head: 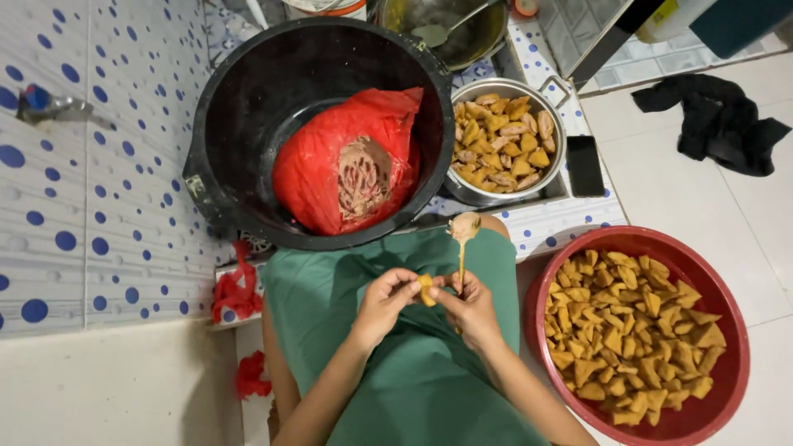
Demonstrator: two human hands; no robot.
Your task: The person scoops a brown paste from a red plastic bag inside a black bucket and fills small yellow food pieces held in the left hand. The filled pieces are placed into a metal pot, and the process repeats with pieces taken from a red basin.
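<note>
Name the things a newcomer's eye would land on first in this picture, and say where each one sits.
First comes the red plastic bag of brownish paste, lying inside the big black tub at top centre. Next is the red basin at lower right, heaped with yellow-brown triangular pieces, echoed by the steel pot of similar pieces right of the tub. Low in the middle, the left hand and right hand pinch one piece, the right also holding a paste-tipped spoon.
</note>
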